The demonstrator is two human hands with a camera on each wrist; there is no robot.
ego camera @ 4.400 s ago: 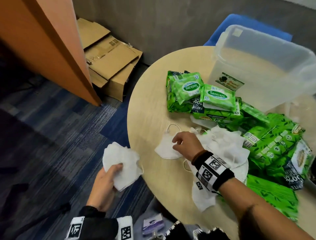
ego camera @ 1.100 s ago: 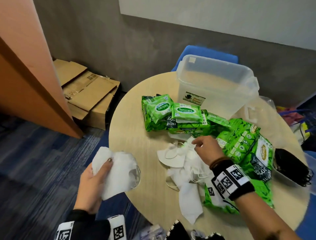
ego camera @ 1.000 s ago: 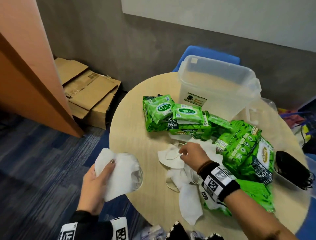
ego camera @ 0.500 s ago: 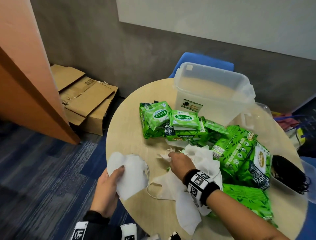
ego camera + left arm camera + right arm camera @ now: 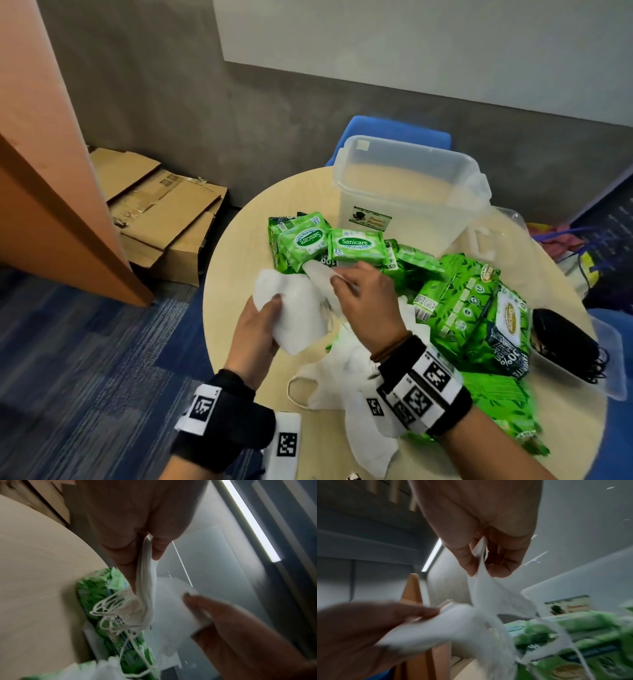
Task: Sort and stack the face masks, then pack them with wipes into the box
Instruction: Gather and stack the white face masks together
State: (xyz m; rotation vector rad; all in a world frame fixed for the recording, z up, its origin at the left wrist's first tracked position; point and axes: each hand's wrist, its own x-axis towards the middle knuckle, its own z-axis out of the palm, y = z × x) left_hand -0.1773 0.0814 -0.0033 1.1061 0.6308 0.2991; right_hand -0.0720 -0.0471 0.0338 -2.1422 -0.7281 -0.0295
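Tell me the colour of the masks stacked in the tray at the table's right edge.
Black, seen best in the head view: the stacked masks lie in a clear plastic tray.

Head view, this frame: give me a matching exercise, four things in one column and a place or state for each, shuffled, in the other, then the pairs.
Things:
1. stack of white masks
2. single white mask
3. clear plastic box
4. black masks

Places or states:
A. in a shallow clear tray at the table's right edge
B. pinched by the right hand
C. standing open at the far side of the table
D. gripped in the left hand

Pairs: 1-D, 2-B, 3-C, 4-A
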